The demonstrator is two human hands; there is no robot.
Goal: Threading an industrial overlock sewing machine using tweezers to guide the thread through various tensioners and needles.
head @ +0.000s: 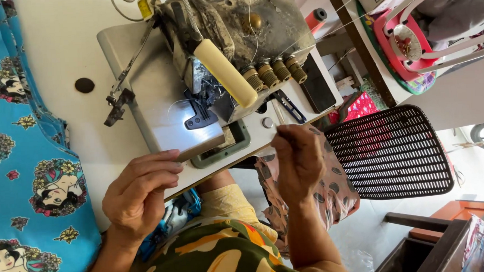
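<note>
**A crowded sewing corner in daylight**

A white worktop [80,39] fills the upper left, a patch of it lit bright by a small lamp. Blue printed cloth [14,162] drapes its left edge. To the right stands a dark plastic lattice basket [389,151] over pale floor [472,169], with a wooden shelf post [357,44] and orange-brown furniture [463,210] nearby.

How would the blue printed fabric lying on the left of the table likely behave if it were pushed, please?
The blue printed fabric already drapes in soft folds, so it would probably bunch rather than slide whole. It looks thin and light, and likely floppy when lifted. The white table looks smooth, so it may slip easily.
</note>
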